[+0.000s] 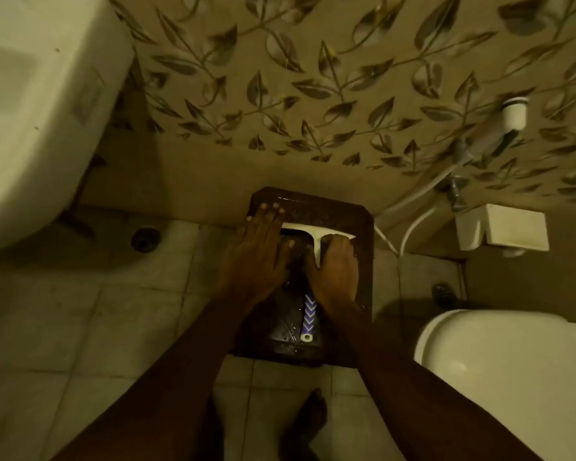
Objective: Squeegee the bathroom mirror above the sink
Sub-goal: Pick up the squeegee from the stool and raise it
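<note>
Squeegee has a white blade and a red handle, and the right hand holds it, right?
Not red: the head view shows the squeegee has a purple handle with white stripes. The blade is white and the right hand holds it.

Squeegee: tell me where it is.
Head view, centre: the squeegee lies on the mirror, gripped by the right hand, between sink at left and toilet at right.
</note>
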Available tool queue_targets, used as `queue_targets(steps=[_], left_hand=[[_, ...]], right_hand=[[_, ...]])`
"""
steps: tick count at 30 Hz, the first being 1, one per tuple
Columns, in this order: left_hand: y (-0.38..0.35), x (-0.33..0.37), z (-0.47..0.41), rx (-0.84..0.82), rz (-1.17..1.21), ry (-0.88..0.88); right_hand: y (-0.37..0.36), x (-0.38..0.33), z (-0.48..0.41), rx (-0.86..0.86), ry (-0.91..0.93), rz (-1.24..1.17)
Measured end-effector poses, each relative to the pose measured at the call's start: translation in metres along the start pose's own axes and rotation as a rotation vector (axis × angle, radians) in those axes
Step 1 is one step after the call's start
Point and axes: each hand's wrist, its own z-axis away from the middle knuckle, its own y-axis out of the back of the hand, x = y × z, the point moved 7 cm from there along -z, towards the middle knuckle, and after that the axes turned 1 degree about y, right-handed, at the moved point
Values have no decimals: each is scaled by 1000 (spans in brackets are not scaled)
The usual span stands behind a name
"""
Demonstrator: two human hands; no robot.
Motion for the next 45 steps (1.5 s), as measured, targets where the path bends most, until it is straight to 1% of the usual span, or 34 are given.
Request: queue_targets(steps=[2, 5, 6, 8, 12, 18, 21, 24, 27, 29, 31, 34, 41, 45], left_hand=[[-5, -8, 0, -14, 16, 27], [-2, -10, 2, -5, -16, 26], [5, -10, 1, 9, -37, 25], [23, -11, -2, 50, -62, 26], [64, -12, -9, 52, 58, 34], [172, -8, -15, 114, 5, 13], [234, 0, -11, 193, -5, -30], [288, 6, -3, 254, -1, -46], [332, 13, 12, 332, 19, -112], [354, 15, 26, 382, 40, -126], [376, 14, 41, 448, 38, -104], [410, 11, 58, 536, 30, -77], [510, -10, 72, 696, 0, -75], [573, -35, 68, 788, 42, -128]], right_hand=[[-12, 10, -1, -37, -153, -64], [-37, 24, 3, -235, -397, -159], [-40, 24, 6, -277, -443, -174], [-34, 17, 6, -244, -459, -229], [4, -24, 7, -114, -423, -398], [100, -109, 13, 0, -342, -579], [149, -152, 25, 67, -312, -684], [185, -197, 40, 87, -223, -777], [214, -237, 62, 69, -152, -970], [235, -258, 77, 98, -84, -1037], [250, -277, 88, 139, -23, -1067], [267, -303, 98, 201, 38, -1051], [307, -391, 109, 221, 180, -1077], [326, -450, 109, 242, 265, -1114]])
